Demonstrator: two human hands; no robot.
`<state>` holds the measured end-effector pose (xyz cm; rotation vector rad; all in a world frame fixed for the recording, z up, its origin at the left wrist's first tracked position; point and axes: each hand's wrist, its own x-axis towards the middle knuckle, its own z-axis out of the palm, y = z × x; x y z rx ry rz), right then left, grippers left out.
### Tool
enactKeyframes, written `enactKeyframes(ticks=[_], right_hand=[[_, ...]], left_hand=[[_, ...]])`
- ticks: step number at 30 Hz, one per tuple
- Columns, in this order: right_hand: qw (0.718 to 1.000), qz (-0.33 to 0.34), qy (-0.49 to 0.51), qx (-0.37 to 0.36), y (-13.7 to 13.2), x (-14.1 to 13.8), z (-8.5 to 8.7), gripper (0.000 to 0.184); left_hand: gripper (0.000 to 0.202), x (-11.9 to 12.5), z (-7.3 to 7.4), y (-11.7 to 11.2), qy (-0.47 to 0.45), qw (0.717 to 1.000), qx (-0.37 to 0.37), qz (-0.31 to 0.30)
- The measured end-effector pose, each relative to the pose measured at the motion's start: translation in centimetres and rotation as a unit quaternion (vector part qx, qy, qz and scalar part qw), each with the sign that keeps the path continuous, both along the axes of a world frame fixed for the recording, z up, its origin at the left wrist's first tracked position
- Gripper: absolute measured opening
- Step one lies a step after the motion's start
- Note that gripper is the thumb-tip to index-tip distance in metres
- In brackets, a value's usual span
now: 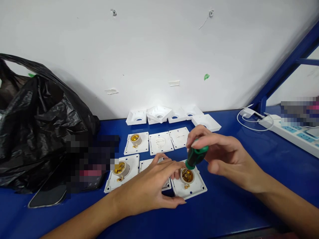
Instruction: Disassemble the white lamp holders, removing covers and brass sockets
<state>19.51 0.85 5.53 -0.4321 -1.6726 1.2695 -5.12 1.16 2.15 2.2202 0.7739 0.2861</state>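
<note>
My right hand (221,154) grips a screwdriver (196,156) with a green and black handle. Its tip points down into the brass-lined lamp socket (187,176) on a white square base plate (199,187). Across the left side of that plate lies my left hand (159,179), fingertips at the socket's rim and thumb along the lower edge, holding it steady. Under this hand another white plate (166,184) is partly hidden. To the left sits a plate with a second lamp socket (121,169); a third lamp socket (136,138) stands on a plate behind.
Two plates without sockets, one a white plate (161,142), lie mid-table. Several white covers (137,117) line the wall. A black plastic bag (42,126) and a phone (48,194) occupy the left. A power strip (291,131) with a white cable (254,127) lies right, beside a blue frame (281,73).
</note>
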Motion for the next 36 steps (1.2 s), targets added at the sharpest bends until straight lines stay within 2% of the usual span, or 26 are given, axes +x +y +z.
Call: enactKeyframes(ticks=[5, 11, 16, 24, 28, 36], right_hand=[[0.999, 0.037, -0.013, -0.018, -0.26, 0.02, 0.11, 0.032], [0.999, 0.016, -0.025, -0.015, -0.26, -0.03, 0.04, 0.031], [1.0, -0.007, -0.025, 0.003, -0.2, -0.02, 0.1, 0.03], [0.999, -0.013, -0.039, 0.004, -0.49, -0.14, 0.13, 0.031], [0.998, -0.051, -0.041, 0.008, -0.44, -0.12, 0.02, 0.031], [0.998, -0.053, -0.045, 0.008, -0.33, -0.08, -0.16, 0.032]], left_hand=[[0.058, 0.05, -0.01, 0.01, -0.012, 1.0, 0.02, 0.001], [0.066, 0.03, -0.08, 0.04, -0.01, 1.0, 0.017, -0.002], [0.058, -0.02, 0.1, 0.12, -0.005, 1.0, 0.011, -0.005], [0.067, 0.02, 0.09, 0.06, -0.009, 1.0, 0.015, -0.002], [0.06, 0.08, 0.25, 0.03, -0.006, 1.0, 0.012, -0.003], [0.063, 0.12, 0.32, -0.13, 0.001, 1.0, 0.007, 0.007]])
